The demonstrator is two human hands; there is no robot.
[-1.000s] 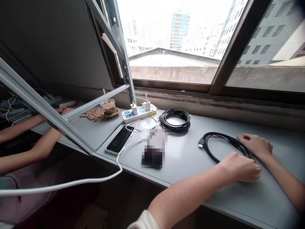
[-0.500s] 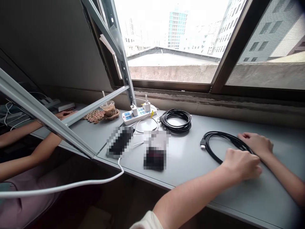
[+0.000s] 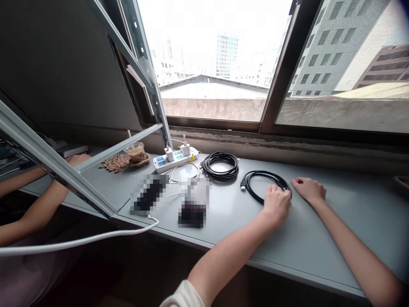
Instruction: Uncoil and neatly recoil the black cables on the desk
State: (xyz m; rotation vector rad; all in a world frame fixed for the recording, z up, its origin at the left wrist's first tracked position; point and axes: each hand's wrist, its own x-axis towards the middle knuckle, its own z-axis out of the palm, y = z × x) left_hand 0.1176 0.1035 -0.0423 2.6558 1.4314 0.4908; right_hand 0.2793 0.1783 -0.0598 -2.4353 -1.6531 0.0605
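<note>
A black HDMI cable (image 3: pixel 255 197) lies in a loose coil on the grey table, its silver-tipped plug on the left. My left hand (image 3: pixel 276 205) is over the coil's near right side, with bent fingers closed on the cable. Just right of the coil, my right hand (image 3: pixel 309 190) rests on the table, its fingers curled in and nothing seen in them. A narrow gap separates it from the cable. A second, thicker black cable coil (image 3: pixel 221 175) sits farther back to the left.
A white power strip (image 3: pixel 175 157) with chargers and white cords stands by the window wall. Two blurred-out items, one a dark slab (image 3: pixel 150 194), lie near the front edge. A metal frame (image 3: pixel 57 164) crosses the left side, beyond which another person's arms (image 3: pixel 41 209) reach over the table.
The view has swung right, shifting the table things left. My left hand has moved from the coil's near edge onto its right side. My right hand now sits slightly apart from the coil.
</note>
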